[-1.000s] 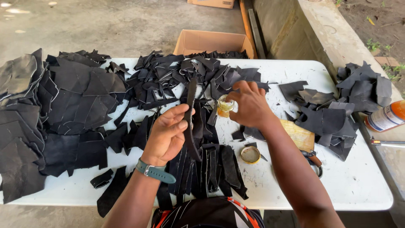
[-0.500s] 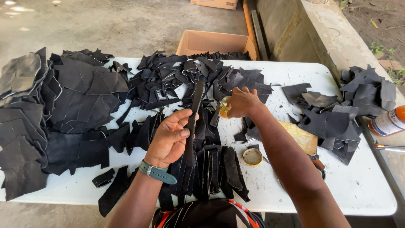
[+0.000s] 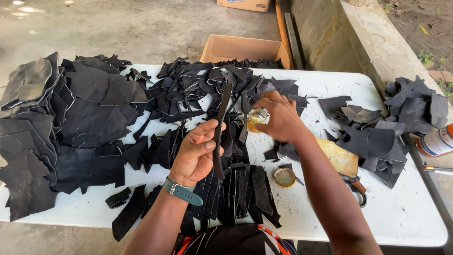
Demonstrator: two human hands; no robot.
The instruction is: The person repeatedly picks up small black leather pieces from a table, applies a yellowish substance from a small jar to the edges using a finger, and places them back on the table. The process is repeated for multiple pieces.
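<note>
- Black leather offcuts cover most of the white tabletop: broad, matte, irregular sheets heaped at the left, smaller curled scraps piled at the far middle, and another heap of pieces at the right.
- Left hand, with a teal watch on its wrist, is closed around a long, narrow black leather strip, thumb pressed on its face; the strip stands nearly upright above the middle of the tabletop.
- Right hand is wrapped around a small clear glass jar holding a yellowish substance, just right of the strip and not touching it; whether the fingers also hold a brush or applicator cannot be told.
- A round metal lid, tan inside, lies flat on the tabletop near the person, below the right forearm.
- More cut strips, long and flat, lie side by side at the near edge under the left hand.
- A tan rectangular board lies to the right of the forearm, with red-handled scissors just beside it.
- An open brown cardboard box stands on the concrete floor beyond the far edge; dark scraps show at its right side.
- A cylindrical can with an orange band lies on its side at the far right.
</note>
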